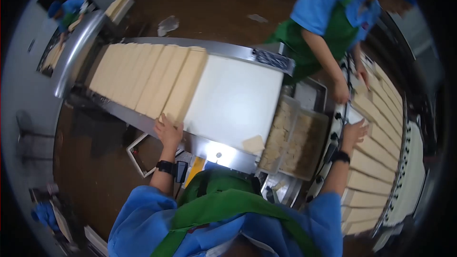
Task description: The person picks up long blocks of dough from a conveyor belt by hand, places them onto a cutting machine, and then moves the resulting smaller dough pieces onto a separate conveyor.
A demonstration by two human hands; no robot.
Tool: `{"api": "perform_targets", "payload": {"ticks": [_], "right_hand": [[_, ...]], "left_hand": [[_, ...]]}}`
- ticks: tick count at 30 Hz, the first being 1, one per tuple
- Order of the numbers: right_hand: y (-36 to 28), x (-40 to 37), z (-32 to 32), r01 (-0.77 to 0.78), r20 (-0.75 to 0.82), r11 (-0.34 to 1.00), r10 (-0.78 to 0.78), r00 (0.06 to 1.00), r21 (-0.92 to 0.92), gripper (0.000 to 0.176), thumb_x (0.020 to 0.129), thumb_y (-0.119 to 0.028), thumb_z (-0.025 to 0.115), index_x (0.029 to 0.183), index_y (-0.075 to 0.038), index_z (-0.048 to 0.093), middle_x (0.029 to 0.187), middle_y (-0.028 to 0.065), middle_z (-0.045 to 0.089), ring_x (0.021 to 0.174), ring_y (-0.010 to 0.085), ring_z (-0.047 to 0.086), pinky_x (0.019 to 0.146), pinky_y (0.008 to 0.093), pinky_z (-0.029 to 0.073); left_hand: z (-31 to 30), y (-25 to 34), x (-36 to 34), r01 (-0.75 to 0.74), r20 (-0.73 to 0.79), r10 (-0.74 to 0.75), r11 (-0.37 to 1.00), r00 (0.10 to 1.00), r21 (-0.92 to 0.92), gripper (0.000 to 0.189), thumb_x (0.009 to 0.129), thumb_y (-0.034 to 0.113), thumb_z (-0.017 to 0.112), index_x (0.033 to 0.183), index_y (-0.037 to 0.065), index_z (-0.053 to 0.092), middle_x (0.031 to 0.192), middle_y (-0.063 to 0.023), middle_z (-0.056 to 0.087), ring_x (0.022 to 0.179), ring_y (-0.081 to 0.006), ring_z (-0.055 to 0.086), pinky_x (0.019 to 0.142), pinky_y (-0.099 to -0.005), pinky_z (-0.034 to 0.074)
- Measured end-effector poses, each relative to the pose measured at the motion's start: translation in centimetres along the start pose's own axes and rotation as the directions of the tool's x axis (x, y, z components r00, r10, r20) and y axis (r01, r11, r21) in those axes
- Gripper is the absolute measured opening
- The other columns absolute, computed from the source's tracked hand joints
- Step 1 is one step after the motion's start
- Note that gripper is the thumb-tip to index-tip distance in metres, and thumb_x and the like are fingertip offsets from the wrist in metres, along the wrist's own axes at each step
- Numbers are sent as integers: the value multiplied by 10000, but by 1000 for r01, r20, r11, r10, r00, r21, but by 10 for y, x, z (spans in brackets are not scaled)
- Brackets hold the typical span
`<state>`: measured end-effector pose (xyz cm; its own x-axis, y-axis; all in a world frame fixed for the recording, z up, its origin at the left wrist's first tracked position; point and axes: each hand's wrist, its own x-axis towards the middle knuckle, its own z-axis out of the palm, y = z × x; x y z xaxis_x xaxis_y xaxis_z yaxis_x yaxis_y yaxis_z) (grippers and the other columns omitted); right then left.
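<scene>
While the left hand (169, 133), fingers loosely spread, touches the near end of the long, pale-yellow stacked row (188, 85) slanting away rightward on the white worktop (233, 100), the right hand (353, 134) spreads open beside similar cream rows (378, 138); its contact is unclear.

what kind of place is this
Probably a food factory or a large commercial kitchen: rows of pale, dough-like slabs fill a white-surfaced metal-sided line, trays hold thin pale pieces, and a co-worker wears a green apron over blue.
</scene>
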<state>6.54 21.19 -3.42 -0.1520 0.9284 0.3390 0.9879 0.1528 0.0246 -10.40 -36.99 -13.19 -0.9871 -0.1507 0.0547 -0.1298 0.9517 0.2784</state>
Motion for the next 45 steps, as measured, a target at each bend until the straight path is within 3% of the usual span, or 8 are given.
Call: {"api": "perform_targets", "payload": {"ticks": [7,12,18,27,34,37,39,45], "right_hand": [[-162,-159,-10,688,-116,584,-720,684,431,620,682,-254,707,1254,-115,510,1366,209,377,1262,382,336,1002,501,319],[-294,-257,-17,722,119,459,-874,471,517,730,744,-335,681,1326,7,403,1432,195,295,1304,350,285,1024,489,289],[-413,-320,-38,674,236,411,-910,340,614,738,840,-485,538,1449,-169,266,1510,184,120,1320,369,258,1042,479,281],[-447,-340,-64,622,365,536,-844,393,571,687,804,-472,559,1373,-145,356,1445,219,209,1198,420,409,975,474,392],[-366,-268,-46,430,430,771,-625,652,469,746,751,-470,598,1309,-47,340,1339,246,293,1114,434,465,939,489,414],[-314,-225,-41,219,531,871,-448,719,440,858,739,-498,609,1351,17,298,1383,292,260,1224,460,366,995,488,365],[-285,-213,26,410,302,829,-530,792,381,948,729,-536,614,1370,77,281,1417,340,217,1336,460,190,1052,484,300],[-176,-183,1,-192,383,661,-156,910,725,835,657,-344,706,1286,-1,277,1362,338,235,1267,474,301,1016,464,358]], "left_hand": [[10,-4,20,-90,-17,88,983,996,-161,803,718,351,730,1288,-42,323,1189,-301,401,1014,-461,475,874,-482,416],[3,8,25,-124,93,123,992,988,3,805,736,460,691,1238,-70,352,1135,-231,454,913,-389,522,778,-428,457],[-4,10,24,-124,195,112,991,974,51,878,719,510,676,1272,-88,350,1153,-204,452,925,-349,532,712,-383,517],[-13,16,26,-102,272,103,995,957,-18,856,722,471,700,1256,-97,348,1112,-221,466,925,-363,531,774,-398,489],[-16,26,27,-241,362,357,914,861,-327,858,691,408,738,1279,-38,301,1139,-259,410,945,-417,520,786,-454,495],[-17,47,21,-230,492,461,859,738,-458,882,690,401,741,1291,-21,253,1121,-271,405,918,-448,548,777,-476,500],[-13,64,11,-315,524,504,856,686,-410,790,733,421,693,1252,0,272,1079,-264,423,852,-466,591,711,-511,517],[-15,117,-22,-498,286,724,655,627,-568,657,717,130,717,1241,-3,343,1110,-260,414,971,-441,506,817,-486,465]]}}
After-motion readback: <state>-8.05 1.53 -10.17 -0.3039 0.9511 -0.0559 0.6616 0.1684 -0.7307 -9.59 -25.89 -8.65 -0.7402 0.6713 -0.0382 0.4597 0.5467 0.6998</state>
